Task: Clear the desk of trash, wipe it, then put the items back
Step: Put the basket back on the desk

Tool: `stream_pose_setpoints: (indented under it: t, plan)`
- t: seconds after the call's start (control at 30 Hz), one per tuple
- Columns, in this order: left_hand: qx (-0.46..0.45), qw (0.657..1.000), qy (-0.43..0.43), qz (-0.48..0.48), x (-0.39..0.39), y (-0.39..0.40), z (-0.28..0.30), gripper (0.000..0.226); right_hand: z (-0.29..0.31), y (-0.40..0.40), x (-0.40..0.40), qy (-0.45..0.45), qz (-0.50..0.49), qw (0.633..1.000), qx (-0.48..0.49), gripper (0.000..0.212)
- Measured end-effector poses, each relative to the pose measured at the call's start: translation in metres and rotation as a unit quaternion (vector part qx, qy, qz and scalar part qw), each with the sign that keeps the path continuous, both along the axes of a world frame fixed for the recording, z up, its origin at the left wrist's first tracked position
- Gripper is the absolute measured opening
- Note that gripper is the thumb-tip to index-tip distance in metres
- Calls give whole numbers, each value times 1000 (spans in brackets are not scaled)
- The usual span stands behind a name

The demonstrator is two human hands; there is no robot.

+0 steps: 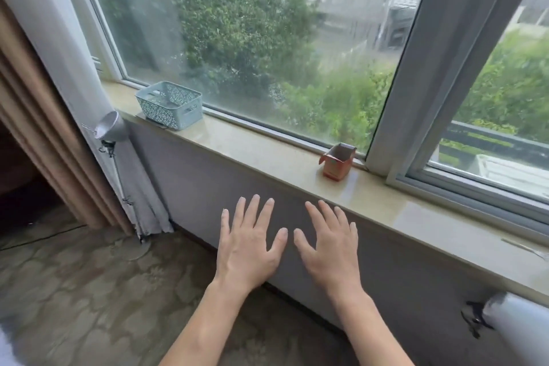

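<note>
Both hands are held out flat in front of me, backs up and fingers spread, below the front edge of a long beige windowsill [267, 154]. My left hand [248, 242] and my right hand [331, 245] hold nothing and lie side by side, thumbs almost meeting. A small opened orange carton [337, 162] stands on the sill just beyond my right hand, near the window frame. A pale blue perforated plastic basket [169, 104] sits at the sill's far left end. No desk is in view.
A silver floor lamp [110, 131] stands by the grey and tan curtains [38, 116] at the left. Patterned carpet [89, 291] covers the floor. A white cylindrical object [511, 327] juts in at the lower right. A scrap lies on the sill's right end [525, 248].
</note>
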State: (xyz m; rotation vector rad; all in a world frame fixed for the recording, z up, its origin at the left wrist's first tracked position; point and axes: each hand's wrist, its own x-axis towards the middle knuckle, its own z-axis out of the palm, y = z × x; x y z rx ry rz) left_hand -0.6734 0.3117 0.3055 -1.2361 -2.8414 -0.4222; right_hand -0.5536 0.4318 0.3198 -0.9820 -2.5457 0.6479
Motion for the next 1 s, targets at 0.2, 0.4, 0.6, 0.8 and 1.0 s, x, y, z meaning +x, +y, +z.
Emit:
stream_pose_setpoints:
  t: [0.2, 0.4, 0.6, 0.8, 1.0]
  plan:
    - [-11, 998, 16, 55, -101, -27, 13, 75, 10, 1, -105, -1, 43, 999, 2, 64]
    - [-12, 995, 20, 99, -171, -37, 18, 80, 23, 6, -197, -6, 101, 995, -20, 64]
    - [-28, 991, 26, 129, -255, -26, 13, 82, 15, 27, -294, -1, 134, 990, -42, 64]
    - [-39, 987, 30, 152, -349, 7, 20, 81, 16, 66, -398, 21, 142, 988, -54, 64]
    - [-62, 983, 47, 165, -434, 28, 30, 74, 18, 86, -477, 40, 166, 980, -101, 63]
